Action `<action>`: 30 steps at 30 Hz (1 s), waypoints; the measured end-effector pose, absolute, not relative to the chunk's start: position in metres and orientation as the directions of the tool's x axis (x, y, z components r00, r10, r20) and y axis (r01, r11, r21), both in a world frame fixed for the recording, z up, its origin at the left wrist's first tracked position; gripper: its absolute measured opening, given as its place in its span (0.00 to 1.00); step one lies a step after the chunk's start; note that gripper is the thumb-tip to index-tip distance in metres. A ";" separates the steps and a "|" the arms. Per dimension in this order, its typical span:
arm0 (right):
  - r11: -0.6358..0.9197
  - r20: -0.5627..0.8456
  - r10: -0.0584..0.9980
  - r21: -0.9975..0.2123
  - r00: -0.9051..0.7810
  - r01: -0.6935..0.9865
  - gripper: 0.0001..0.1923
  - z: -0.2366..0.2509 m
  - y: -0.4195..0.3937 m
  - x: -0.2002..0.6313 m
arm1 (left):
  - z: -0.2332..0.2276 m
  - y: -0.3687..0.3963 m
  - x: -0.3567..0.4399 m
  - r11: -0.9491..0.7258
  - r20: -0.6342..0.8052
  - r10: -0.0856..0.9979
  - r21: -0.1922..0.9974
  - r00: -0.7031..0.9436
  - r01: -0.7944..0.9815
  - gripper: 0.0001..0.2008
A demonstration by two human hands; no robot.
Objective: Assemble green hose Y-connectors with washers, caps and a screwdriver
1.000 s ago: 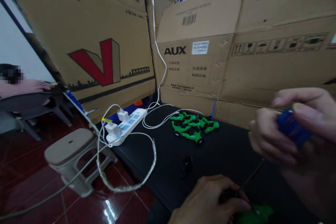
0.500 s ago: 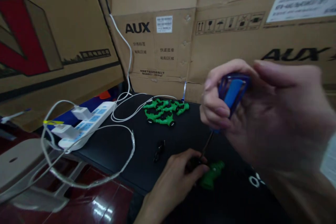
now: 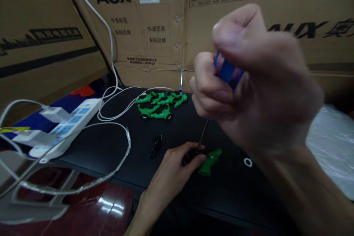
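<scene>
My right hand (image 3: pixel 257 84) is raised close to the camera, closed around the blue handle of a screwdriver (image 3: pixel 227 70). Its thin shaft (image 3: pixel 202 135) runs down to a green hose connector (image 3: pixel 209 161) lying on the black table (image 3: pixel 249 191). My left hand (image 3: pixel 173 171) rests on the table and grips the black end of that connector, where the shaft tip meets it. A pile of several more green connectors (image 3: pixel 159 104) lies farther back on the table.
A small black part (image 3: pixel 156 145) and a white ring (image 3: pixel 247 162) lie on the table. A white power strip (image 3: pixel 59 127) with plugs and looping cables sits at the left edge. Cardboard boxes (image 3: pixel 155 25) wall the back. A white plastic bag (image 3: pixel 332 147) lies at right.
The view has swung right and down. My right hand with the blue screwdriver has risen nearer the camera, and its grip has turned on the handle. My left hand still holds the green connector.
</scene>
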State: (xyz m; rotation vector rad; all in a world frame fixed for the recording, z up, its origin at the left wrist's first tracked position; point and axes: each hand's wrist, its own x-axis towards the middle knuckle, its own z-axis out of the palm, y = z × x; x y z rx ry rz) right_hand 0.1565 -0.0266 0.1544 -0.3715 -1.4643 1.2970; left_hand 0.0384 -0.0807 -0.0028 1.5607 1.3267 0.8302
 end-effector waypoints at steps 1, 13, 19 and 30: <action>0.347 0.499 0.774 -0.850 -0.391 -0.397 0.20 0.155 -0.026 0.158 | -0.003 -0.081 0.038 -0.020 -0.060 0.978 0.926 0.200 0.376 0.16; 0.359 0.570 0.731 -0.788 -0.374 -0.500 0.15 0.149 -0.019 0.159 | -0.003 -0.080 0.039 -0.010 -0.078 0.978 0.909 0.194 0.416 0.15; 0.137 0.411 0.644 -0.892 -0.646 -0.431 0.11 0.157 -0.005 0.178 | -0.006 -0.076 0.039 0.030 -0.128 0.972 0.900 0.197 0.434 0.16; 0.426 0.442 0.895 -0.810 0.056 -0.404 0.13 0.140 -0.023 0.150 | -0.005 -0.072 0.036 0.064 -0.157 0.959 0.931 0.235 0.358 0.12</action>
